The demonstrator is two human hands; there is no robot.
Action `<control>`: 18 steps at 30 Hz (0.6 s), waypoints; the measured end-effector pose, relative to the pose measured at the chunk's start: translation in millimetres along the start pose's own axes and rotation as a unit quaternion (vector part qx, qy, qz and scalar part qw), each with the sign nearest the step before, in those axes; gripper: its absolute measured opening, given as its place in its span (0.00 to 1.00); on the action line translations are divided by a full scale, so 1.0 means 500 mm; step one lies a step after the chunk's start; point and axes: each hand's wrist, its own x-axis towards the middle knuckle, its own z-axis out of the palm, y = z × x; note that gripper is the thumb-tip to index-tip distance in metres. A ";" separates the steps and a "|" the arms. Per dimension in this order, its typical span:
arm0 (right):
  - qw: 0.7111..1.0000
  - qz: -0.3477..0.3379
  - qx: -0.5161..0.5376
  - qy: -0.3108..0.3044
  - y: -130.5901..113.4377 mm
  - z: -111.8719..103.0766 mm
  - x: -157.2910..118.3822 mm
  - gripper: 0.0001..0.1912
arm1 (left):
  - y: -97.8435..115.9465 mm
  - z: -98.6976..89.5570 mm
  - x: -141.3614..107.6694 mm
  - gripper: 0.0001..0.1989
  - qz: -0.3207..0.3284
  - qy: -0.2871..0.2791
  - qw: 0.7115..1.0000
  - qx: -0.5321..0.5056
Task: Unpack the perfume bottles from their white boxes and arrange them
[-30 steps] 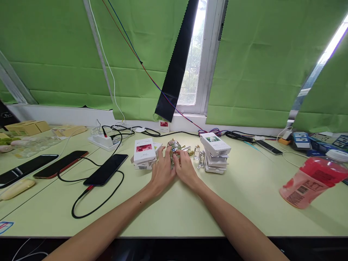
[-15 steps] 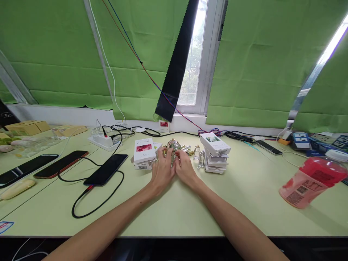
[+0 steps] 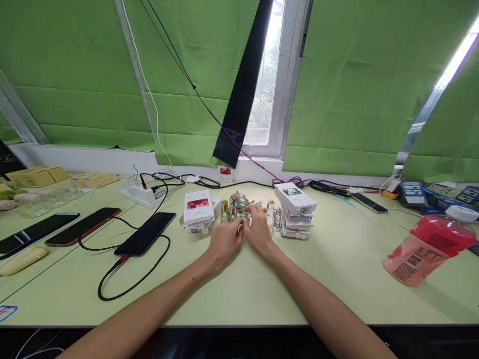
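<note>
Carefully, my left fingers (image 3: 234, 227) and right fingers (image 3: 257, 213) curled narrowly, any hold unclear; a forward nudge could topple the vial (image 3: 224, 212) beyond them.

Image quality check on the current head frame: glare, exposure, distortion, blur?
Head view: window blown out in places; bright streak at the upper right edge; reflection on the leftmost phone; wide-angle stretch pulls the pink bottle into a slant near the right edge, apparently; soft shadow beside it; small glass bottles between the white box stacks too small to judge focus.
</note>
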 end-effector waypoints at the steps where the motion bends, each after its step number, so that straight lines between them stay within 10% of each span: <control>1: 1.000 0.000 -0.005 0.005 0.004 -0.001 0.002 0.18 | 0.001 -0.001 0.000 0.11 0.001 -0.003 1.000 -0.002; 18: 0.992 0.008 -0.046 -0.118 0.037 0.003 0.011 0.33 | 0.010 -0.010 0.001 0.18 -0.034 -0.026 0.999 -0.028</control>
